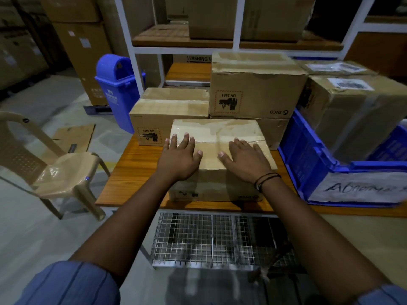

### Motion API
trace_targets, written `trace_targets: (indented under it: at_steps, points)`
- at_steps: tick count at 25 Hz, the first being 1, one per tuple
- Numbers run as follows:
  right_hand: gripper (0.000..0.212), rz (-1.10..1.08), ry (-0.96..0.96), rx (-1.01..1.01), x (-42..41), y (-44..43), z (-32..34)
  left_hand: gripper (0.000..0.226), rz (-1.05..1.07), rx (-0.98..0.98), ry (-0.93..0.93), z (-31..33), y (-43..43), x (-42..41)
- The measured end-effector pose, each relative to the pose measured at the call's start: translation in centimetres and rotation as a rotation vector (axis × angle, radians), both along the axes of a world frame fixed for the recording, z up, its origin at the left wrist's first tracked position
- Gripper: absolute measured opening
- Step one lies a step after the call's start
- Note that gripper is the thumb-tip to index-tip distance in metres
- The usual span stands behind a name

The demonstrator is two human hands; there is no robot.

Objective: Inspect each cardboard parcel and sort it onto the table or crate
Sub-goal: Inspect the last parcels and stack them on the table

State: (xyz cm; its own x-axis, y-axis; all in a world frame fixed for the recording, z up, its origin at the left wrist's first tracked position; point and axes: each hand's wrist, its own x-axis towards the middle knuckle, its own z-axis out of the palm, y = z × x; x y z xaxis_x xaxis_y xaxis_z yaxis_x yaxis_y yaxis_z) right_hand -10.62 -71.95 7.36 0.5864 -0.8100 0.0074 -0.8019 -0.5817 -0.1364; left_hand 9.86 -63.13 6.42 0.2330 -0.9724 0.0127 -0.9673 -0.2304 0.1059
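Head view: the parcel (211, 150) sits at the tabletop's (132, 172) near edge, long axis left-right, under left hand (179, 158) and right hand (246, 160), fingers (175, 142) spread flat on top; crate (308, 155) nearer the right.

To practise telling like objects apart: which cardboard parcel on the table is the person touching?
The nearest parcel: the left hand and right hand rest flat on its taped top. The other parcels stand behind it, untouched.
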Motion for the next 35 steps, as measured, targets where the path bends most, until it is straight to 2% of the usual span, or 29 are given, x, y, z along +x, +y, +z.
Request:
trace_targets:
  at_steps: [2, 4, 6, 9, 12, 15, 17, 19, 22, 25, 29, 35]
  points:
    - [0.074, 0.003, 0.012, 0.021, -0.9, -0.2, 0.1, 0.073, -0.019, -0.005, -0.005, 0.0, 0.0, 0.2]
    - [0.075, -0.143, -0.035, -0.032, -2.5, 0.5, -0.5, 0.078, -0.049, -0.008, 0.0, 0.1, 0.0, 0.7]
    - [0.073, -0.361, -0.192, -0.04, -3.9, 2.4, -1.3, 0.083, -0.024, -0.016, 0.028, -0.3, 0.5, 1.0]
    - [0.069, -0.46, -0.492, 0.142, -4.9, 3.9, -1.3, 0.084, 0.21, -0.116, 0.147, -0.7, 1.7, -0.2]
    - [0.071, -0.432, -0.682, 0.234, -6.0, 3.5, 0.0, 0.073, 0.293, -0.313, 0.247, -0.1, 2.7, -1.2]
    - [0.067, -0.487, -0.89, 0.163, -6.6, 3.3, 2.5, 0.064, 0.251, -0.644, 0.327, 3.1, 3.5, -1.2]
    - [0.062, -0.502, -0.962, 0.04, -6.4, 2.6, 4.3, 0.059, 0.199, -0.807, 0.338, 5.6, 3.7, -1.4]
    - [0.073, -0.496, -0.819, -0.075, -5.7, 1.8, 5.5, 0.062, 0.154, -0.77, 0.329, 7.0, 3.2, -2.2]
    - [0.076, -0.463, -0.449, -0.168, -4.1, 0.8, 6.1, 0.076, 0.181, -0.412, 0.086, 6.9, 1.5, -2.6]
    - [0.075, -0.343, -0.22, -0.158, -1.1, 1.7, 6.9, 0.082, 0.146, -0.296, -0.011, 6.7, 0.0, -1.6]
    - [0.073, -0.055, -0.096, -0.161, 2.6, 2.6, 6.7, 0.086, 0.113, -0.249, -0.043, 6.5, -1.1, -0.5]
    - [0.073, -0.027, -0.059, -0.193, 2.7, 2.0, 6.2, 0.087, 0.11, -0.25, -0.034, 6.4, -1.5, -0.2]
